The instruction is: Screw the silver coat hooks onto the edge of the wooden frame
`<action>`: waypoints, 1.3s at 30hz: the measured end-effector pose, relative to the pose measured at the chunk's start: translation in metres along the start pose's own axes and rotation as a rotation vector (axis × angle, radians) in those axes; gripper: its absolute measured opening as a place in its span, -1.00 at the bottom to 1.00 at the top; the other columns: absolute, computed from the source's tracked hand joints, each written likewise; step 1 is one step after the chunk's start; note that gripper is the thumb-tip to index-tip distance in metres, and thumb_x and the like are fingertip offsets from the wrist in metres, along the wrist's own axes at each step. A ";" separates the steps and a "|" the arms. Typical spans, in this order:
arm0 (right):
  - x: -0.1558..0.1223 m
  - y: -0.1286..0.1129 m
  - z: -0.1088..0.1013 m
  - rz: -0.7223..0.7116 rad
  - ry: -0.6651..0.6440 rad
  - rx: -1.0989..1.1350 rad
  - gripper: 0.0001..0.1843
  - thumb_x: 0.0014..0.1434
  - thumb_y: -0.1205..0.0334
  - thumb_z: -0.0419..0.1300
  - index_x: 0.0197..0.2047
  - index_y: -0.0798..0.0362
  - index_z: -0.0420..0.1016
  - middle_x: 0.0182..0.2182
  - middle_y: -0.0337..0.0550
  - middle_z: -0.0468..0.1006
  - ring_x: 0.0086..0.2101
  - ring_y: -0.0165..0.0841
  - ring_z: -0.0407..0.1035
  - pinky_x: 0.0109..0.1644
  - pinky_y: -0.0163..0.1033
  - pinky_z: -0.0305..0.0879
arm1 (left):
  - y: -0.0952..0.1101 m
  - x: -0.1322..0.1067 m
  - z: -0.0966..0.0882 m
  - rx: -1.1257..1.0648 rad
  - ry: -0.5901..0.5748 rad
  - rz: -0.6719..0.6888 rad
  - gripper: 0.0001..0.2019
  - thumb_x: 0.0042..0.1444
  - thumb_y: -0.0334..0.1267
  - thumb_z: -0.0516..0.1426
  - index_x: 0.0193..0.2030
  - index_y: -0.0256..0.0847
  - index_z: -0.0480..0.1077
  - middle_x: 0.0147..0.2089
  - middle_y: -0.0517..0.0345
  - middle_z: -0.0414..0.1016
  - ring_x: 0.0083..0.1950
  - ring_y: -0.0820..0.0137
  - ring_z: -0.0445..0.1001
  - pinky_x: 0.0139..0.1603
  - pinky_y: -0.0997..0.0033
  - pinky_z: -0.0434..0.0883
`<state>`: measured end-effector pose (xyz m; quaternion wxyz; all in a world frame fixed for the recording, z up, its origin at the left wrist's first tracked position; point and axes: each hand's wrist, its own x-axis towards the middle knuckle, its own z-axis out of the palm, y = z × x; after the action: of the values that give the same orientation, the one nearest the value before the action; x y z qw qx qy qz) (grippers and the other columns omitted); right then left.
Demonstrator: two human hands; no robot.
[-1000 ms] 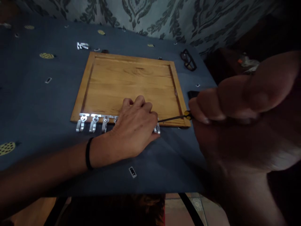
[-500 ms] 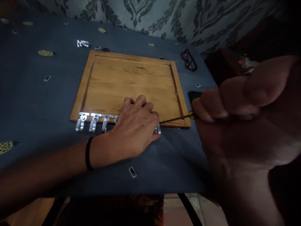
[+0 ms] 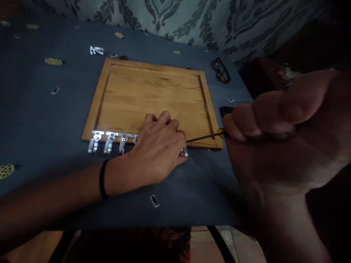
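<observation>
A framed wooden board [image 3: 153,96] lies flat on the cloth, with several silver metal hooks [image 3: 109,145] in a row along its near edge. My left hand [image 3: 159,151], fingers curled, presses on that edge and grips a metal hook [image 3: 185,151], mostly hidden beneath it. At the right, close to the camera, my right hand [image 3: 274,135] is wrapped around the handle of a screwdriver [image 3: 203,138]. The yellow-collared shaft points left across the board's near right corner. Its tip is hidden behind my left hand at the hook.
Beyond the board's far left corner lies a loose metal hook piece [image 3: 97,50]. Eyeglasses [image 3: 221,70] rest past the far right corner, and a dark object [image 3: 226,110] sits partly behind my right hand. A patterned wall [image 3: 192,18] closes off the table's far side.
My right hand has shifted slightly left and down, its grip a little turned, with the screwdriver in it. My left hand and the board have stayed in place.
</observation>
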<state>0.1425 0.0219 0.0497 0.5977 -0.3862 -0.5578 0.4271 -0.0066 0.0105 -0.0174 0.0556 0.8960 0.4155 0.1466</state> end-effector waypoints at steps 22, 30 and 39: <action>0.003 0.010 -0.013 0.094 -0.010 0.074 -0.10 -0.16 -0.20 0.53 -0.61 0.06 -0.17 -0.81 -0.48 -0.18 -0.77 -0.63 -0.26 -0.73 -0.30 -0.27 | -0.004 0.000 0.005 0.009 0.021 0.026 -0.67 0.19 0.04 0.30 -0.28 -0.22 0.50 -0.20 0.01 0.46 0.06 0.06 0.30 -0.06 0.07 0.17; 0.005 0.012 -0.014 0.058 0.021 0.044 -0.02 -0.24 -0.21 0.55 -0.59 0.09 -0.24 -0.82 -0.46 -0.24 -0.79 -0.65 -0.26 -0.75 -0.30 -0.30 | -0.001 -0.001 0.003 -0.003 0.015 0.016 -0.68 0.20 0.04 0.29 -0.28 -0.22 0.51 -0.20 0.00 0.46 0.06 0.06 0.31 -0.05 0.07 0.17; 0.004 0.006 -0.004 0.066 0.143 0.048 -0.09 -0.03 -0.06 0.49 -0.58 0.09 -0.28 -0.79 -0.41 -0.30 -0.78 -0.65 -0.31 -0.73 -0.28 -0.38 | -0.002 -0.001 0.004 0.000 0.014 0.011 -0.67 0.16 0.03 0.32 -0.30 -0.22 0.50 -0.20 0.02 0.45 0.05 0.07 0.31 -0.05 0.07 0.18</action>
<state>0.1465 0.0278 0.0447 0.6306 -0.4195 -0.4901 0.4314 -0.0067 0.0111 -0.0218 0.0521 0.8971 0.4111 0.1533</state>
